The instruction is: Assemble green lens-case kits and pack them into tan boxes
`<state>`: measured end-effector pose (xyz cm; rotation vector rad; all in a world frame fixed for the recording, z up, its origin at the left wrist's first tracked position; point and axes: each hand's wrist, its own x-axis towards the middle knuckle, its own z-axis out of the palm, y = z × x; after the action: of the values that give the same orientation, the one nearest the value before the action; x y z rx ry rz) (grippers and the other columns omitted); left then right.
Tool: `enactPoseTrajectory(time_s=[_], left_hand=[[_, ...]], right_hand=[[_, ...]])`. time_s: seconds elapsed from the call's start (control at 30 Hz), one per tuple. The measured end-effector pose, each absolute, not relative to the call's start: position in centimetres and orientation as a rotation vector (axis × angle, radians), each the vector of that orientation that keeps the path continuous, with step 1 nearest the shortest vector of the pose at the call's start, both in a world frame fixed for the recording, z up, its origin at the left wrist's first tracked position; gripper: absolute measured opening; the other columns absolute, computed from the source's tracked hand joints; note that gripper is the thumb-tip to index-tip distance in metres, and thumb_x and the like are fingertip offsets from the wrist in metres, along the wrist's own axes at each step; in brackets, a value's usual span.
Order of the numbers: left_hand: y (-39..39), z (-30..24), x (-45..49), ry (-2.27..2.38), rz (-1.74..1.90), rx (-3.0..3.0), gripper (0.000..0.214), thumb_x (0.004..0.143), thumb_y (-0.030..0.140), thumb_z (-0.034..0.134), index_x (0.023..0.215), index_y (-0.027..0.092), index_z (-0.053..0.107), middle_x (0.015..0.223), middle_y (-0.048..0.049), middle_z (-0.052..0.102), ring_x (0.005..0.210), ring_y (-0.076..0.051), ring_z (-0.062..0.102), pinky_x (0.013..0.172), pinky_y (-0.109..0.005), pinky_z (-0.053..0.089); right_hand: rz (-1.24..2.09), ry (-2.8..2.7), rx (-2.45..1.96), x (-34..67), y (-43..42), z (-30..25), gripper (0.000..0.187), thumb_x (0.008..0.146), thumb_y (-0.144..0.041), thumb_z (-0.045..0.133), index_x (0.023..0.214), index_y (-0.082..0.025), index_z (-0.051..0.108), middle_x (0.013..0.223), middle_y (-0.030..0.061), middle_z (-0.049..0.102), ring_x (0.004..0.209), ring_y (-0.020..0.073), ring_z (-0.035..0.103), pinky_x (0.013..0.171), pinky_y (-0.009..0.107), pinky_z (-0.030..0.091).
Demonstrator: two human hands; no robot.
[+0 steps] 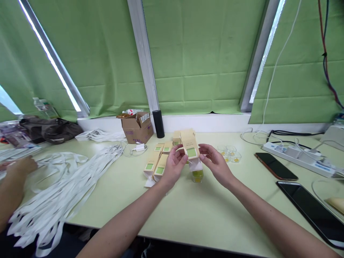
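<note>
A small tan carton [190, 140] with a green window is held between my two hands, its white bottom flaps hanging open. My left hand [174, 165] grips its left side with thumb and fingers. At its right side, my right hand [217, 164] has its fingers closed on the edge. Just under the flaps a small clear jar with yellow-green contents [198, 176] shows; whether it touches the carton I cannot tell. Several similar tan cartons [149, 165] lie left of my left hand. Beyond my right hand stand several small clear containers with yellow bits [233, 156].
White ribbon strips [67, 186] spread over the left of the table, where another person's hand [25, 165] is. A cardboard box [137, 129] and black cylinder [158, 124] stand at the back. Rightward lie a phone [275, 166], a larger dark-screened device [309, 208] and a power strip [298, 157].
</note>
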<state>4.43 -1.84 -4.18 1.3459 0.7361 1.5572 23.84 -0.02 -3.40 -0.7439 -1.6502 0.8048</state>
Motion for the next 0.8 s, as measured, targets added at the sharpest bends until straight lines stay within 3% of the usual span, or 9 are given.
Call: enactPoseTrajectory(time_s=[0.17,0.3,0.43,0.57,0.8], left_hand=[[-1.6,-4.5,4.1,0.805,1.577,1.521,0.071,0.091,0.048,0.082,0.146,0.024,0.045,0.130,-0.0138,0.070,0.122,-0.027,0.067,0.110,-0.046,0.051],[-2.2,-4.8,3.6,0.946,1.597,1.937,0.062,0.098,0.032,0.072,0.153,0.030,0.044,0.147,-0.0137,0.061,0.141,-0.030,0.056,0.120,-0.051,0.044],[-3.0,-5.0,3.2,1.019,1.679,2.472,0.042,0.099,0.024,0.064,0.140,0.030,0.055,0.153,-0.0153,0.051,0.145,-0.034,0.049,0.119,-0.058,0.043],[-3.3,-5.5,2.9,1.059,1.829,2.691,0.033,0.094,0.022,0.068,0.124,0.034,0.061,0.143,-0.0118,0.053,0.134,-0.034,0.053,0.109,-0.056,0.049],[-3.2,-6.2,2.3,1.007,1.873,2.803,0.031,0.089,0.018,0.068,0.111,0.040,0.065,0.129,-0.0072,0.055,0.120,-0.031,0.054,0.103,-0.056,0.049]], right_hand=[[0.790,-1.777,-0.703,24.2,0.8,-3.3,0.040,0.099,-0.047,0.068,0.130,-0.023,0.068,0.120,0.0105,0.078,0.099,0.0252,0.070,0.081,0.040,0.056],[0.527,-1.875,-0.642,25.0,0.4,-3.8,0.039,0.094,-0.029,0.069,0.133,-0.026,0.062,0.125,0.0105,0.070,0.100,0.0255,0.068,0.080,0.041,0.057],[0.104,-1.869,-0.553,25.4,0.1,-5.0,0.044,0.093,-0.016,0.060,0.134,-0.029,0.057,0.128,0.0139,0.059,0.114,0.0311,0.064,0.084,0.047,0.059],[-0.279,-1.824,-0.470,25.6,0.2,-6.0,0.045,0.092,-0.009,0.057,0.129,-0.036,0.056,0.114,0.0085,0.058,0.102,0.0283,0.065,0.081,0.048,0.060],[-0.433,-1.805,-0.381,25.8,0.0,-6.1,0.044,0.088,-0.004,0.058,0.117,-0.037,0.061,0.104,0.0044,0.056,0.095,0.0251,0.064,0.079,0.045,0.056]])
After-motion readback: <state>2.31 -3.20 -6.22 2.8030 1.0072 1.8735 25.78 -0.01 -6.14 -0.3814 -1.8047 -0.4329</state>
